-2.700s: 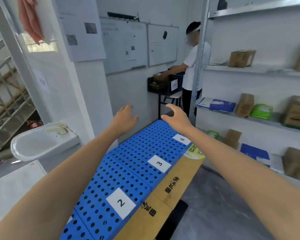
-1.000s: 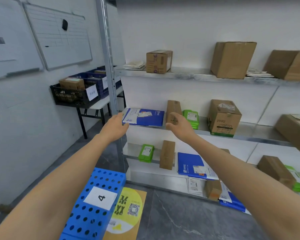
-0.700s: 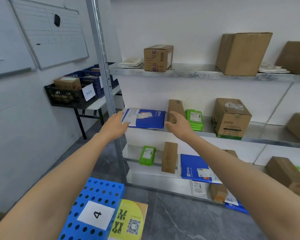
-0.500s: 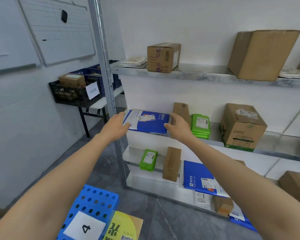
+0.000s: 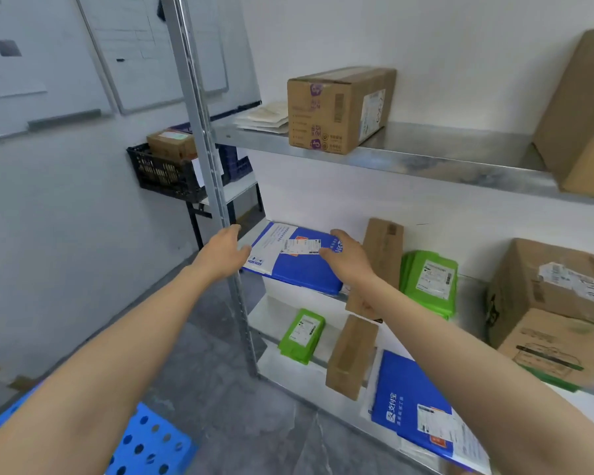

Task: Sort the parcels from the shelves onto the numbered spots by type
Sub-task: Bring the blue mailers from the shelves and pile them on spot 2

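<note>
A flat blue envelope parcel with a white label lies on the middle shelf, its front edge hanging over the shelf lip. My left hand holds its left corner, right beside the steel upright. My right hand grips its right end, thumb on the label side. On the same shelf, to the right, are a narrow brown box, stacked green mailers and a cardboard box. A corner of the blue perforated sorting platform shows at the bottom left.
The top shelf carries a cardboard box, white padded mailers and a large box. On the lower shelf are a green mailer, a brown box and a blue envelope. A black crate sits on a side table.
I turned from the numbered platform to the shelves and stepped closer. Both hands reached the blue envelope and closed on its two ends; it has slid slightly forward.
</note>
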